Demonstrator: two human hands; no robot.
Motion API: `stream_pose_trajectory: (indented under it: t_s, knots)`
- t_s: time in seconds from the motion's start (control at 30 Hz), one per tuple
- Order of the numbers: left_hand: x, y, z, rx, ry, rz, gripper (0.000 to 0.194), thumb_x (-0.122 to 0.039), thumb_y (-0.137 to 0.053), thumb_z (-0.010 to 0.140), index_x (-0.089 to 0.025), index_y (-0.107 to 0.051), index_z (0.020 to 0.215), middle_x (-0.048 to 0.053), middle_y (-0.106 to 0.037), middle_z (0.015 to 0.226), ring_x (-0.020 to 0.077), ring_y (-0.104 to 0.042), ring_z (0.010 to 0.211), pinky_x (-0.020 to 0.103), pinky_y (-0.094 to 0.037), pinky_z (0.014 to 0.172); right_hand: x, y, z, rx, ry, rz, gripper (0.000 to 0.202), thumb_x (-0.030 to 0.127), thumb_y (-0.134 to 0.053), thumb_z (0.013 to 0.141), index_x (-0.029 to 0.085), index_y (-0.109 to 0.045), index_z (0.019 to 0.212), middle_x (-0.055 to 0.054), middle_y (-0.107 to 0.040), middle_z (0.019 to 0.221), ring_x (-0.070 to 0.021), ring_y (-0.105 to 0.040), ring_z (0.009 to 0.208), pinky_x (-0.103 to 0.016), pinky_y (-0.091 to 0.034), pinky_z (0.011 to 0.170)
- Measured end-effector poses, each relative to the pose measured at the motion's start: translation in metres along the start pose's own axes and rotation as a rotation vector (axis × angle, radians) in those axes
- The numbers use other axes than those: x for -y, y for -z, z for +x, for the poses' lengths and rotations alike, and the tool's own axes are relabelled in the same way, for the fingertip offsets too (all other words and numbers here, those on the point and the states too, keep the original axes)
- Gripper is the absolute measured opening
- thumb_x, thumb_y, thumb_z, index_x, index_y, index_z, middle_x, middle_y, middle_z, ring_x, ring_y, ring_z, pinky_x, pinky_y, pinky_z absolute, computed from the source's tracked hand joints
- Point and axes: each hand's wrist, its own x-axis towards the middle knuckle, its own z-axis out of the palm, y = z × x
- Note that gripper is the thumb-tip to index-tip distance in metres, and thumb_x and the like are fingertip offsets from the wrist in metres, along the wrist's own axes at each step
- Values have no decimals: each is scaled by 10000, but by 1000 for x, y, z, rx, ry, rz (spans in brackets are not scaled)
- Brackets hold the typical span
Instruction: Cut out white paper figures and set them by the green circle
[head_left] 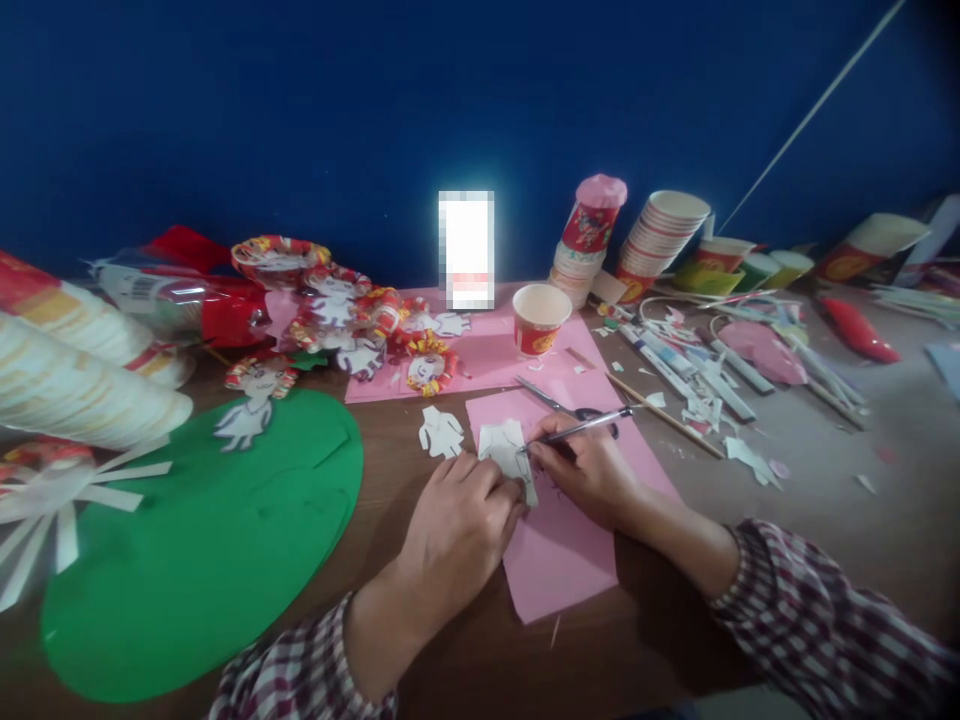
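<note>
Dimly lit, backed by a blue wall [225, 120], crossed upper right by a pale line [819, 107], behind a brown table [388, 460].

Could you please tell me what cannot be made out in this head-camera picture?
Head view, part of the white paper under the pen: hidden by the left hand.
Head view, part of the scissors: covered by the pen.
Head view, bright rectangle: content pixelated.
Head view, paper-cup stack: cut off by the left edge.

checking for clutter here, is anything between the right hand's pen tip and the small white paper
Nothing visible: the pen in the right hand has its tip at the white paper. The left hand rests at the paper's lower part, and the scissors lie beyond the pen.
</note>
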Motion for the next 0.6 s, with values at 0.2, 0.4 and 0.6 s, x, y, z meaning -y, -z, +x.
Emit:
stream_pose_trajectory:
  t_s: [0.2,0.4,0.6]
  knots:
    - [0,0,-1,1,0,8,196,-249,-464,927,-211,-657,930,39,-581,814,217,-529,818,390,-435,723,0,1,-1,21,-15,-3,83,204,-510,900,189,-566,841,-1,-596,750,-155,-573,718,-265,-423,684]
    - [0,2,1,16,-2,18,197,-246,-459,928,-214,-653,942,37,-577,810,219,-528,807,391,-441,710,0,1,0,26,-4,-14,101,232,-498,915,193,-557,844,-4,-592,745,-161,-568,714,-276,-426,685]
    - [0,1,0,7,-13,30,200,-232,-461,926,-216,-657,963,39,-579,812,217,-526,798,394,-445,717,0,1,0,31,-4,-17,92,226,-506,909,184,-565,852,-9,-590,756,-161,-567,724,-277,-427,691]
